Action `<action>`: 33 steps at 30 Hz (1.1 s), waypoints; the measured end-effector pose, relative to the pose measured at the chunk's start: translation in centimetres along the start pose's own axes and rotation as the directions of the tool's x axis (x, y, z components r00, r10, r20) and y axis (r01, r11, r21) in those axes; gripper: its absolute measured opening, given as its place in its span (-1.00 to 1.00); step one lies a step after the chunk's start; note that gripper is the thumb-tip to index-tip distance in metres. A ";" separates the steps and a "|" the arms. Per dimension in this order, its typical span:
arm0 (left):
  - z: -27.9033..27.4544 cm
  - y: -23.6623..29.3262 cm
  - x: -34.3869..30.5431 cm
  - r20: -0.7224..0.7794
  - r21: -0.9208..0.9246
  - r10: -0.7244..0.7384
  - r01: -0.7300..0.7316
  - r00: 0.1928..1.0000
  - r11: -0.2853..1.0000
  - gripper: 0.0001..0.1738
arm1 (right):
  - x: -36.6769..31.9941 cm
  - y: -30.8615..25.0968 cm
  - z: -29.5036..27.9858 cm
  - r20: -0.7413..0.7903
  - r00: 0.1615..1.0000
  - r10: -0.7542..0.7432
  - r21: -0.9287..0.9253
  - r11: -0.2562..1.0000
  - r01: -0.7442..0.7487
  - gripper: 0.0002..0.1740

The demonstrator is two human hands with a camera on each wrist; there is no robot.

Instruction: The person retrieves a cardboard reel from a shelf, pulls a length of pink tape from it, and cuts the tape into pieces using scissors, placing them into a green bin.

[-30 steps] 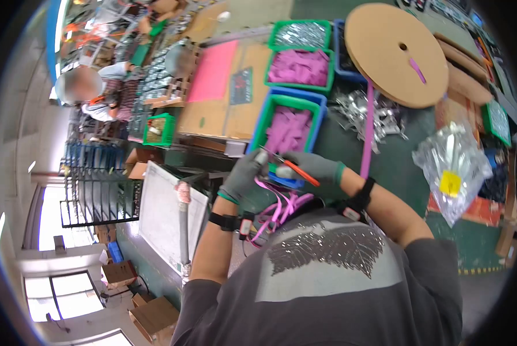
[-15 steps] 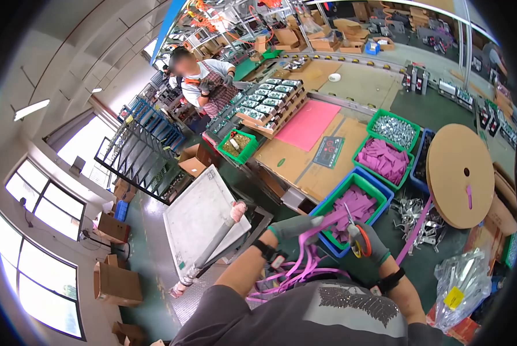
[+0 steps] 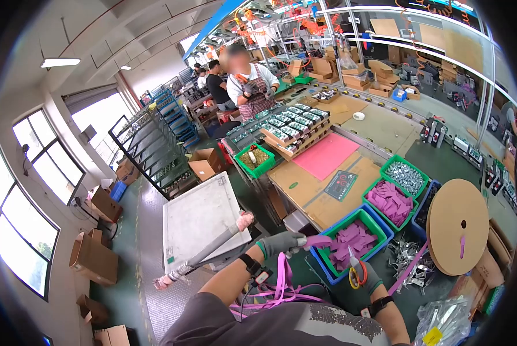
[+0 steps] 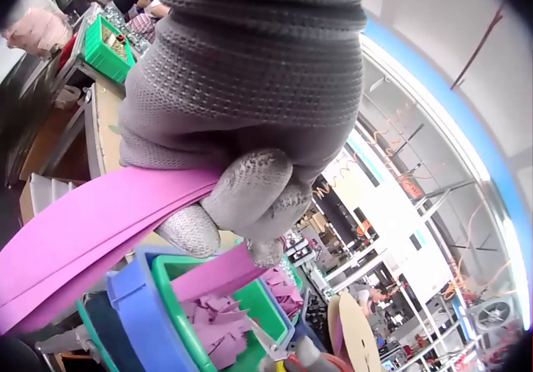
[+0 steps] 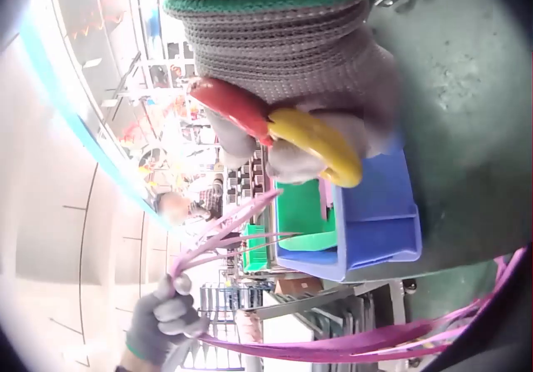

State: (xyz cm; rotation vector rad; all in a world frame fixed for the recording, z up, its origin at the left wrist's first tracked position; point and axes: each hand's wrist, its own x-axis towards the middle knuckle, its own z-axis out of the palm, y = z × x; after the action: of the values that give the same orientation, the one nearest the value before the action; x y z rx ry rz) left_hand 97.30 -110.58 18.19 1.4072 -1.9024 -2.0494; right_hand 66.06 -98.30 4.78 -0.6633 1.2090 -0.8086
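My gloved left hand (image 3: 281, 244) grips a bundle of flat purple strips (image 4: 100, 230). Short strip ends stick out past its fingers toward the bin, and the long lengths (image 3: 281, 279) hang below it in loops. In the right wrist view the same left hand (image 5: 166, 318) is seen with strips spreading from both sides of its grip. My gloved right hand (image 3: 370, 279) holds scissors (image 3: 360, 275) by their red and yellow handles, blades pointing up over the near edge of a green bin (image 3: 379, 233). Cut purple pieces (image 3: 353, 241) lie in that bin, which sits inside a blue bin (image 3: 334, 279).
Behind stand a green bin of purple pieces (image 3: 388, 203) and one of small metal parts (image 3: 405, 176). A large cardboard reel (image 3: 458, 228) with purple strip stands right, beside loose metal brackets (image 3: 409, 266). A white-topped cart (image 3: 198, 222) is at left; another person (image 3: 249, 86) stands beyond the table.
The head view has swung and levelled, so the scene sits differently. My hands, close together at the bin a second ago, are now apart, the left holding strips, the right keeping the scissors.
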 end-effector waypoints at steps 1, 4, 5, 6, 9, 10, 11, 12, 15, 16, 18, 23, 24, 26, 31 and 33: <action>-0.1 1.1 -0.6 -0.046 -0.048 0.046 -0.048 0.998 0.998 -0.60 | -0.9 -0.1 0.1 0.113 0.992 -0.060 0.022 0.998 0.058 -0.52; -1.2 3.7 -1.3 -0.092 -0.186 0.191 -0.205 0.977 0.961 -0.64 | -1.0 0.3 0.7 0.342 0.927 -0.157 0.037 0.987 0.153 -0.48; -0.8 5.4 -2.1 -0.099 -0.239 0.210 -0.229 0.973 0.944 -0.66 | -0.9 0.2 0.7 0.456 0.869 -0.192 0.023 0.979 0.204 -0.43; -0.3 6.3 -2.5 -0.094 -0.243 0.208 -0.225 0.974 0.944 -0.66 | -1.7 -0.7 1.2 0.452 0.872 -0.188 0.023 0.980 0.199 -0.43; 0.3 7.5 -2.2 -0.033 -0.292 0.316 -0.311 0.948 0.904 -0.69 | -4.1 -3.1 4.2 0.549 0.743 -0.384 0.139 0.918 0.372 -0.30; 0.8 7.5 -2.1 -0.016 -0.248 0.325 -0.319 0.946 0.915 -0.70 | -4.1 -3.6 4.8 0.548 0.737 -0.396 0.138 0.912 0.387 -0.30; 1.3 7.1 -1.6 -0.040 -0.219 0.304 -0.305 0.952 0.927 -0.70 | -4.1 -3.9 5.2 0.542 0.757 -0.365 0.115 0.925 0.363 -0.32; 1.9 6.8 -1.3 -0.064 -0.193 0.281 -0.288 0.957 0.938 -0.70 | -4.0 -3.9 5.5 0.535 0.777 -0.332 0.093 0.937 0.336 -0.33; 1.9 5.3 -0.4 0.100 -0.224 0.304 -0.277 0.947 0.935 -0.69 | -3.8 -4.5 5.8 0.518 0.794 -0.320 0.083 0.942 0.325 -0.37; 2.2 5.0 -0.6 0.125 -0.203 0.298 -0.270 0.946 0.941 -0.68 | -4.1 -4.7 5.9 0.501 0.822 -0.271 0.084 0.960 0.266 -0.38; 2.4 3.7 -0.6 0.170 -0.226 0.265 -0.225 0.949 0.948 -0.65 | -3.5 -4.8 5.4 0.516 0.779 -0.356 -0.025 0.903 0.429 -0.41; 3.0 1.0 -0.6 0.179 -0.278 0.255 -0.200 0.950 0.940 -0.59 | -4.3 -4.6 4.9 0.472 0.789 -0.392 -0.048 0.883 0.467 -0.29; 2.9 1.0 -0.5 0.207 -0.272 0.249 -0.189 0.946 0.944 -0.59 | -4.1 -4.6 5.0 0.491 0.768 -0.410 -0.074 0.859 0.506 -0.30; 3.3 0.2 -0.6 0.155 -0.324 0.241 -0.181 0.958 0.928 -0.61 | -3.8 -4.7 5.3 0.436 0.789 -0.432 -0.097 0.849 0.519 -0.41; 3.6 1.9 -1.0 -0.002 -0.182 0.269 -0.265 0.963 0.947 -0.57 | -3.3 -4.1 4.1 0.403 0.831 -0.385 -0.162 0.863 0.479 -0.41; 3.6 1.5 -0.7 0.060 -0.281 0.245 -0.219 0.968 0.934 -0.54 | -3.9 -4.2 4.2 0.432 0.823 -0.370 -0.123 0.879 0.460 -0.41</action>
State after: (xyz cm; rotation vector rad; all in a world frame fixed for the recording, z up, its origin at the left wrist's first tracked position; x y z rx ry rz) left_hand 94.72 -107.74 19.30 0.9906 -1.6413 -2.1880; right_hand 68.79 -97.30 11.30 -1.2497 0.7894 -0.8508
